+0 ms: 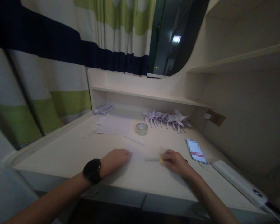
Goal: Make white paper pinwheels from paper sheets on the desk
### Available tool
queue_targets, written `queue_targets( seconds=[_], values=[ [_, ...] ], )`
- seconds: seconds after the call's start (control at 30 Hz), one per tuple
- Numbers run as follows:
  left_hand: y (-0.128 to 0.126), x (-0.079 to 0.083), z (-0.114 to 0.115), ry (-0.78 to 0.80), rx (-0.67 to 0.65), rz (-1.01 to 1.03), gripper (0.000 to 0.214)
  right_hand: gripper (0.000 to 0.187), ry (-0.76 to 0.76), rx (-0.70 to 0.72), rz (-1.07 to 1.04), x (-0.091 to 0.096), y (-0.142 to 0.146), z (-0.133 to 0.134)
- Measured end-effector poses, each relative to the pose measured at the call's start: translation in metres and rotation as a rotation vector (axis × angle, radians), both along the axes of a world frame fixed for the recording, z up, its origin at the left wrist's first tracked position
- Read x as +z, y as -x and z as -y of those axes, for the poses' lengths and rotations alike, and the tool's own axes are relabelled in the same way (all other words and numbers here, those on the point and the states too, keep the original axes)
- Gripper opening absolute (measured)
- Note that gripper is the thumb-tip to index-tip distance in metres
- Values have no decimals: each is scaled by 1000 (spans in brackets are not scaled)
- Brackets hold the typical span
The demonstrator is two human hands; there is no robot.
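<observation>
My right hand (175,161) is closed round a utility knife (161,160), yellow by my fingers, with a grey blade pointing left and smeared by motion. A dark end of it sticks out behind the hand. On the left, my left hand (116,160) has its fingers drawn together, the tips at the edge of a pale sheet of paper (138,155) that barely stands out from the white desk. Just beyond the sheet lies a thin paper stick (134,141). A roll of clear tape (142,128) sits further back.
Several paper pinwheels (165,119) lie at the back right. A stack of white paper (114,125) and folded paper strips (103,109) are at the back left. On the right are a phone (196,151) and a long white power strip (239,183). A shelf (144,95) crosses the back.
</observation>
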State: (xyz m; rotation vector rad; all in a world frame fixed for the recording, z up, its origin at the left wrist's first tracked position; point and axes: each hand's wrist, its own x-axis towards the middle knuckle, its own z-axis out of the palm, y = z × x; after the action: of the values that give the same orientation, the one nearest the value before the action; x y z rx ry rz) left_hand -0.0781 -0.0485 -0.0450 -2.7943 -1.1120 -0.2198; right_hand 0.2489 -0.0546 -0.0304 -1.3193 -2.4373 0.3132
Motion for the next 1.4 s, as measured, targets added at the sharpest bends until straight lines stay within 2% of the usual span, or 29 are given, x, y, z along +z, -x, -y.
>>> queue_targets(
  seconds=[0.1,0.27,0.37,0.47,0.6,0.73,0.8,0.87,0.93,1.03,1.13,1.2,1.27,1.4],
  values=[
    [-2,1,1,-71,-4,-82,26,18,-24,-92,54,0,-7,-3],
    [-3,12,1,-25,107,12,23,29,-68,-289,156,1,-9,-8],
    [-6,24,3,-4,162,157,31,32,-101,-374,201,-3,-9,-16],
    [-10,36,6,84,162,383,38,33,-132,-431,225,-8,-11,-25],
    [-15,46,6,212,144,646,42,35,-150,-465,223,-14,-13,-32],
    [-20,48,3,326,144,819,42,35,-212,-492,194,-11,-11,-26],
    [-25,44,-2,370,165,893,42,33,-276,-469,120,-5,-6,-23],
    [-32,39,-8,413,203,986,41,35,-277,-398,-46,1,4,-21],
    [-40,34,-15,466,239,1075,38,44,-146,-325,-283,6,16,-24],
    [-52,28,-24,502,271,1174,34,57,249,-230,-686,6,36,-34],
    [-61,24,-29,505,288,1235,31,51,527,-152,-919,-1,50,-43],
    [-64,20,-32,533,305,1248,32,48,601,-134,-986,-9,54,-48],
    [-65,15,-35,562,309,1250,33,45,605,-157,-1018,-14,54,-49],
    [-65,4,-38,562,330,1315,33,42,645,-191,-1040,-14,53,-42]
  ],
)
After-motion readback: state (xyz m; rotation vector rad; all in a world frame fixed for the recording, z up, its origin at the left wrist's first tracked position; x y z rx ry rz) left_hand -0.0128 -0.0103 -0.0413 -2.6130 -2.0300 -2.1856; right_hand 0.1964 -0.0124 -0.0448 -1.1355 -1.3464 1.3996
